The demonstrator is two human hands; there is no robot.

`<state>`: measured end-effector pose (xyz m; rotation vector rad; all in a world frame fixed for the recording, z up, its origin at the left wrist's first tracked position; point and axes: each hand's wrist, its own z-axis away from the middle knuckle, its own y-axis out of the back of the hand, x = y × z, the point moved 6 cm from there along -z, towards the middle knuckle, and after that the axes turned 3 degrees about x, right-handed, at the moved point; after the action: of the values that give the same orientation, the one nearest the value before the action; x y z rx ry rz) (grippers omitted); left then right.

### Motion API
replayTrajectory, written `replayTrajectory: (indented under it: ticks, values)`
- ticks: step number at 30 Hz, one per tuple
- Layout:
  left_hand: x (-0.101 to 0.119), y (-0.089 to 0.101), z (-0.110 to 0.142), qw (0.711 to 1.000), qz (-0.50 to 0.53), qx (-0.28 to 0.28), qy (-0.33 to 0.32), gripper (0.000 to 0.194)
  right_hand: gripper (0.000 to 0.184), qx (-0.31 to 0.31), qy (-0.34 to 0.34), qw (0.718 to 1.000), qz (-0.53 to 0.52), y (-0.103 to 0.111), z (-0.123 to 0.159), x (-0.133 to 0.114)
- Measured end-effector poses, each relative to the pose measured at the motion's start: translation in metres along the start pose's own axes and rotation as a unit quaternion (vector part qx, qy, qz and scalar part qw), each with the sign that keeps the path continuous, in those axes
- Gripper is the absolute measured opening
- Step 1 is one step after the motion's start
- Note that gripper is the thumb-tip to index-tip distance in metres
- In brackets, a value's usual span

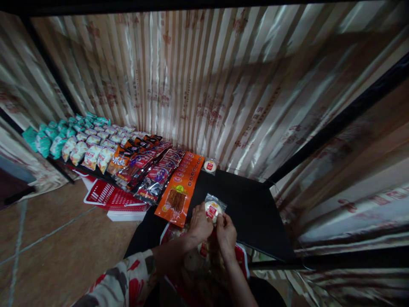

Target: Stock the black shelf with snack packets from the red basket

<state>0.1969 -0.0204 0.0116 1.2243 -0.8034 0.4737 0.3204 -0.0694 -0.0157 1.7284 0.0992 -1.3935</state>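
Between my two hands is a round white snack in a clear wrapper with a red label, just above the front part of the black shelf. My left hand is closed on its left edge, and my right hand pinches its lower right edge. Below my wrists stands a red basket holding more wrapped round snacks, partly hidden by my arms. A similar wrapped snack lies at the shelf's back edge, beside an orange snack packet.
Left along the shelf lie dark red packets, white snack bags and teal bags in rows. Red baskets and a white box are under it. A striped curtain hangs behind, with a black frame bar at right.
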Motion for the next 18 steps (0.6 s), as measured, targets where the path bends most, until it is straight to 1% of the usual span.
replayTrajectory:
  ticks: [4, 8, 13, 18]
  values:
    - [0.004, -0.002, -0.011, 1.000, 0.003, -0.010, 0.011, 0.055, 0.059, -0.006, -0.007, 1.000, 0.009, -0.005, -0.013, 0.003]
    - [0.008, -0.001, -0.023, 0.999, 0.002, -0.028, 0.023, 0.060, 0.054, -0.017, 0.022, 1.000, 0.014, -0.014, -0.027, 0.001]
    - [0.009, 0.002, -0.035, 0.999, 0.006, -0.020, 0.029, 0.060, 0.055, -0.002, 0.070, 0.996, 0.051, -0.024, -0.041, -0.006]
    - [0.011, 0.002, -0.045, 0.999, 0.012, -0.018, 0.035, 0.060, 0.052, -0.013, 0.068, 0.996, 0.052, -0.032, -0.054, -0.002]
